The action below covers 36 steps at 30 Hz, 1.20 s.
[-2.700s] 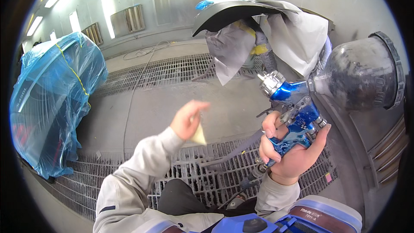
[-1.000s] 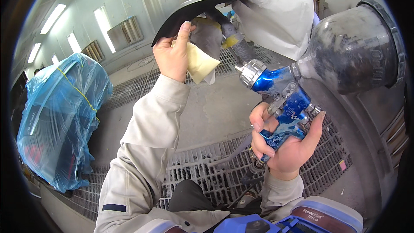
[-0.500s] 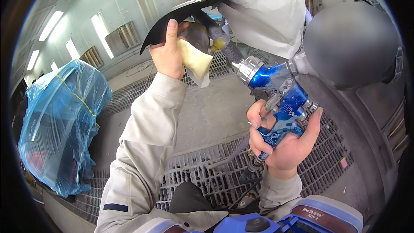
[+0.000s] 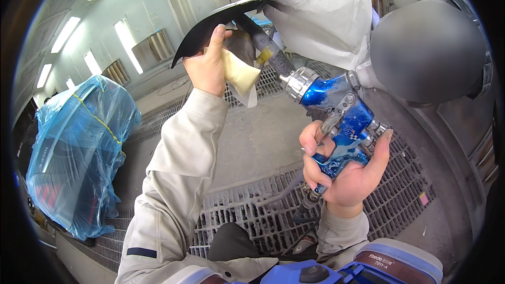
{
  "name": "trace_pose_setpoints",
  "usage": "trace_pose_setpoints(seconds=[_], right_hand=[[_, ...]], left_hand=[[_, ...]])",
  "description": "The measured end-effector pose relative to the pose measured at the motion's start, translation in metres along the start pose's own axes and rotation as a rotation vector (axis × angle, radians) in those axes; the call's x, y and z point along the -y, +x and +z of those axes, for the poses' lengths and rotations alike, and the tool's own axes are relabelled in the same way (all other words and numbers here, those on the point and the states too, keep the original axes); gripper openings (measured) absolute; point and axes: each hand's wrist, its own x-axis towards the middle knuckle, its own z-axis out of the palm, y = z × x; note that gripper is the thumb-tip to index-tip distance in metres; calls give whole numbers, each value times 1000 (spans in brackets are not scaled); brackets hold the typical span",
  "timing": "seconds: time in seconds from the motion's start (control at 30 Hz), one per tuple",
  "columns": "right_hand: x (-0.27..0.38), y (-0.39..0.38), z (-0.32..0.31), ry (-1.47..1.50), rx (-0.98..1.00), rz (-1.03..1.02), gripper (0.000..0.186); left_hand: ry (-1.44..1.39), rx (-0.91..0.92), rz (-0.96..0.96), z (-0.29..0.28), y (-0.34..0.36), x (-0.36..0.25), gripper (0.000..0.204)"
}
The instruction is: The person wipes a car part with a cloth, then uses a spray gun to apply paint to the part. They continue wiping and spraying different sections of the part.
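Observation:
My right hand (image 4: 350,181) is wrapped round the handle of a blue spray gun (image 4: 344,118). The gun's silver nozzle points up and left, and a large round cup (image 4: 428,52), blurred over, joins it at the right. A hose fitting hangs below the handle. My left hand (image 4: 206,68) is closed with a pale yellow cloth (image 4: 242,72) in it, the cloth's free end hanging over white paper. Its thumb lies at the edge of a curved black panel (image 4: 202,31); the other fingers are mostly hidden. White masking paper (image 4: 323,23) covers the panel's right part.
A dark stand tube (image 4: 276,60) with yellow tape runs under the panel. At the left, a car (image 4: 79,158) is wrapped in blue film. Floor gratings (image 4: 252,205) lie below. Blue respirator parts (image 4: 310,272) show at the lower edge.
The background has shifted slightly right, the wrapped car with it. My left hand and the cloth sit almost where they were. The spray gun is still in my right hand, hardly moved.

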Motion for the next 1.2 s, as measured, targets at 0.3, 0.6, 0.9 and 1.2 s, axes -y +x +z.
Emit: trace_pose_setpoints(seconds=[0.3, 0.6, 0.9, 1.2], right_hand=[[-1, -1, 2, -7, -41, 0, 106], [-5, 1, 4, 40, -36, -21, 106], [-9, 0, 7, 32, -57, -18, 106], [-16, 5, 3, 20, -7, -57, 106]], left_hand=[[-26, 14, -51, 1, -7, -9, 38], [-102, 40, -124, -6, -15, -21, 30], [-93, 72, -170, -15, -30, -32, 22], [-80, 228, -145, -40, -52, -44, 51]])
